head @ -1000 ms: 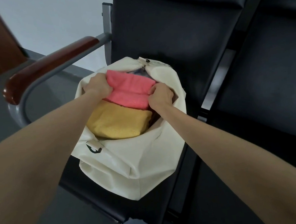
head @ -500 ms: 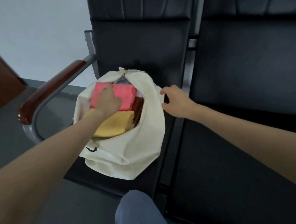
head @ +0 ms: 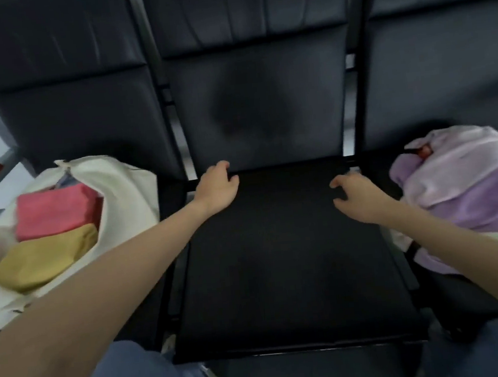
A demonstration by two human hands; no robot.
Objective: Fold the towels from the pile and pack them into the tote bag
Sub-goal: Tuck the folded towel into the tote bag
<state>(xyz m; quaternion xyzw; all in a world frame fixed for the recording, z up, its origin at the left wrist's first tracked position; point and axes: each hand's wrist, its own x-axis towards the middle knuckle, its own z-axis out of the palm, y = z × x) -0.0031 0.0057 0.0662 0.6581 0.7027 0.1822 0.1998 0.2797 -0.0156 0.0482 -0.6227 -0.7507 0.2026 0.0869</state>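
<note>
Pink towel (head: 54, 211) now packed in tote bag (head: 127, 197) on yellow towel (head: 44, 259). My left hand (head: 217, 191) and right hand (head: 360, 202) withdrawn, each grip loose, empty, over middle seat (head: 280, 276). Purple towel pile (head: 469, 185) next, right seat.

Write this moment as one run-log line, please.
left hand empty | right hand empty | pink towel, yellow towel in tote bag | purple towels unfolded

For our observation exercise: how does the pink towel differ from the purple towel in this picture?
The pink towel is folded into a neat block; the purple towel lies loose and crumpled. The pink towel sits inside the tote bag above a yellow towel; the purple towel lies on the right-hand seat. No hand touches either.
</note>
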